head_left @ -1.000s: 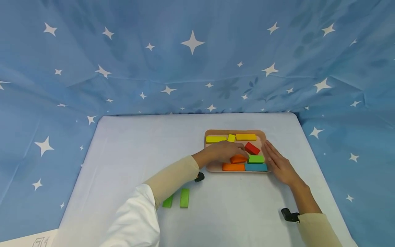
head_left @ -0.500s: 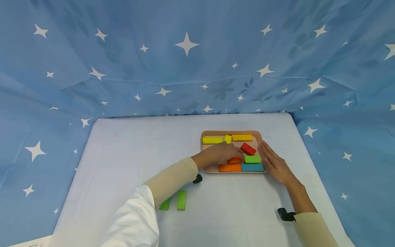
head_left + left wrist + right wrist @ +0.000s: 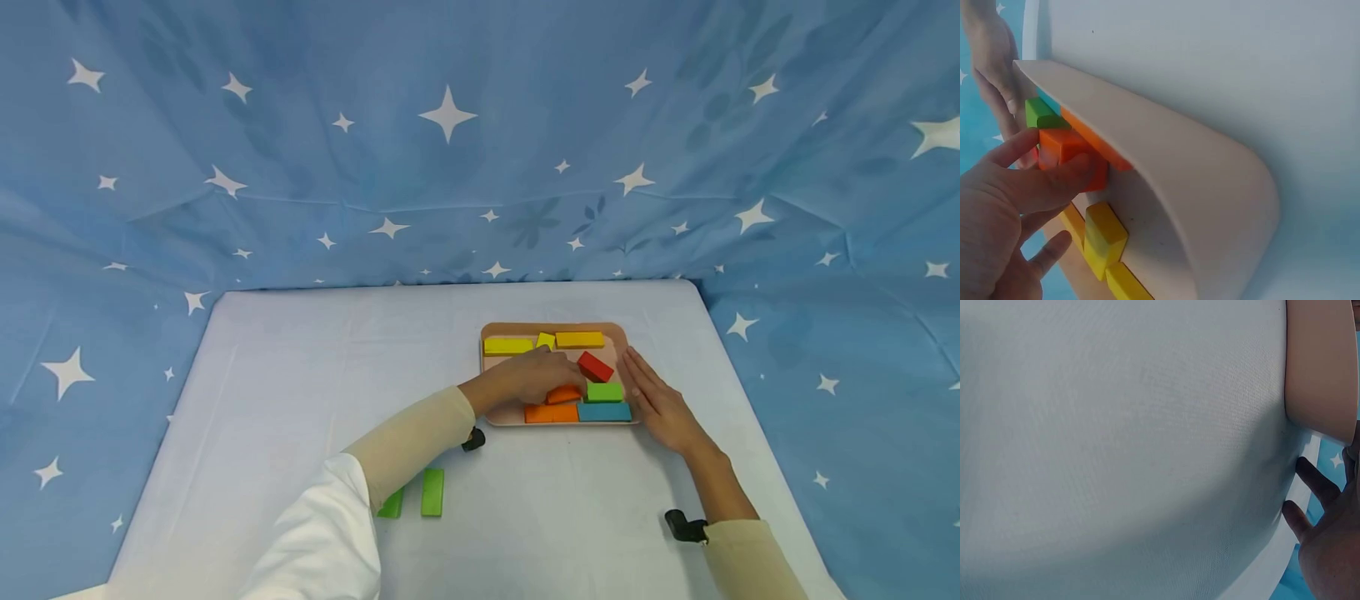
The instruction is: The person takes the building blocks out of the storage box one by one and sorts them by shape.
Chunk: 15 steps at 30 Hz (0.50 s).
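A shallow tan tray (image 3: 517,325) holds several coloured wooden blocks. Inside it, my left hand (image 3: 536,377) pinches an orange block (image 3: 1063,150) between thumb and fingers. Beside that block lie a green block (image 3: 604,392), a tilted red block (image 3: 596,367), a second orange block (image 3: 551,414) and a blue block (image 3: 604,412). Along the far wall are two yellow blocks, one long (image 3: 508,347) and one smaller (image 3: 545,340), and an amber block (image 3: 580,340). At the tray's right end, my right hand (image 3: 667,412) rests with straight fingers against the outer wall.
On the white table (image 3: 337,350), a green block (image 3: 432,492) lies in front of the tray, with another green block (image 3: 391,504) partly under the left sleeve. A blue star-patterned cloth (image 3: 450,183) hangs behind the table.
The whole head view has shifted slightly, so everything sits a little further left and lower. Both hands stay at nearly the same places on the tray.
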Each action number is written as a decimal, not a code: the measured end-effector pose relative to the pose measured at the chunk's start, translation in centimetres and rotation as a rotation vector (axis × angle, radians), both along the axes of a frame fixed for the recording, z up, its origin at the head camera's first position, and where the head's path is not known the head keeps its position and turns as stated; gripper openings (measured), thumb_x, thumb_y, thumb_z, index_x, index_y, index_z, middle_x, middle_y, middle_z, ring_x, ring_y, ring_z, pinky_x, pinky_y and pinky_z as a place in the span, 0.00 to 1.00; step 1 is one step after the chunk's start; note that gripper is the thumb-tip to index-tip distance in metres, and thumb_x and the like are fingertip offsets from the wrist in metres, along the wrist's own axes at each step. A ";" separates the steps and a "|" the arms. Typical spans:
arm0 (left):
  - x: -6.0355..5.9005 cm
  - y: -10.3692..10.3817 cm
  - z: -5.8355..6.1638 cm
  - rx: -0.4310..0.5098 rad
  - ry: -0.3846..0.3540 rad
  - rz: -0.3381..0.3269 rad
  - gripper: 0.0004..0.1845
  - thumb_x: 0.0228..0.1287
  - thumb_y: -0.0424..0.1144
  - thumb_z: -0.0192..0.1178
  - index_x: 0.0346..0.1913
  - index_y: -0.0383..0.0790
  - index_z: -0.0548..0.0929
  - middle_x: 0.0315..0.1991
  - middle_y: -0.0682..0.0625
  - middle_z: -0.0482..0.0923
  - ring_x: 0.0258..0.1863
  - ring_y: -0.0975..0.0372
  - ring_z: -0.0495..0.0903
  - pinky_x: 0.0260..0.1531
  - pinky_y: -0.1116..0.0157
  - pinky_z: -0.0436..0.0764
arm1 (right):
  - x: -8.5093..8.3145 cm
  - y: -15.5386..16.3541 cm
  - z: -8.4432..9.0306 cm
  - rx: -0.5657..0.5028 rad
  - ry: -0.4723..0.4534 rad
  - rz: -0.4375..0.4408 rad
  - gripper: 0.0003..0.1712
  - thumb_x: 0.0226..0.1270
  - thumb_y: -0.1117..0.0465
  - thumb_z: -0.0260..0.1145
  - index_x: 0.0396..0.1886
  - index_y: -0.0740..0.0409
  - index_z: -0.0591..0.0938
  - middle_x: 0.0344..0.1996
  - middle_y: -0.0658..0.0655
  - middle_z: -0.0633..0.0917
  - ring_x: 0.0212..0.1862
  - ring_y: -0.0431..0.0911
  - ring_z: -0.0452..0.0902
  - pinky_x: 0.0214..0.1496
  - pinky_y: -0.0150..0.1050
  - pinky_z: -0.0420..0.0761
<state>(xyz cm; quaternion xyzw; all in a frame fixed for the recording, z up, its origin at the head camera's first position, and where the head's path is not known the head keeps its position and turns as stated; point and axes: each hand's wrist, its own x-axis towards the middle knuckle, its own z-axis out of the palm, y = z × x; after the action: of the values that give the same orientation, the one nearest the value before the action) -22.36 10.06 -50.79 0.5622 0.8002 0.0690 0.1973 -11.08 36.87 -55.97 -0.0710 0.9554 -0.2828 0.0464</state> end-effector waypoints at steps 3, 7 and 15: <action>0.0 -0.3 0.1 0.003 0.001 0.013 0.27 0.71 0.32 0.65 0.67 0.61 0.80 0.70 0.61 0.74 0.64 0.62 0.71 0.74 0.55 0.68 | 0.0 -0.1 -0.1 0.002 -0.002 0.005 0.33 0.87 0.56 0.46 0.85 0.54 0.52 0.86 0.54 0.49 0.83 0.62 0.49 0.74 0.73 0.60; -0.3 -0.9 0.3 0.022 -0.070 0.079 0.31 0.67 0.27 0.67 0.69 0.58 0.79 0.68 0.58 0.72 0.65 0.63 0.70 0.75 0.58 0.68 | 0.1 -0.1 0.0 0.001 -0.004 0.005 0.34 0.87 0.55 0.46 0.85 0.54 0.52 0.86 0.54 0.49 0.83 0.62 0.49 0.73 0.73 0.60; -0.6 -2.7 1.4 0.127 -0.170 0.155 0.27 0.69 0.29 0.64 0.69 0.51 0.81 0.67 0.53 0.71 0.62 0.62 0.71 0.70 0.67 0.72 | 0.0 0.0 0.0 0.003 0.005 0.010 0.34 0.87 0.54 0.46 0.86 0.52 0.52 0.86 0.54 0.50 0.83 0.64 0.50 0.73 0.73 0.61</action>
<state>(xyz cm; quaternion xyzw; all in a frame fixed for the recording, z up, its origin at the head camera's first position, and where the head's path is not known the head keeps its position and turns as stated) -22.98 7.38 -49.35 0.5021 0.8157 0.1818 0.2226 -11.10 36.91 -56.00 -0.0766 0.9556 -0.2808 0.0454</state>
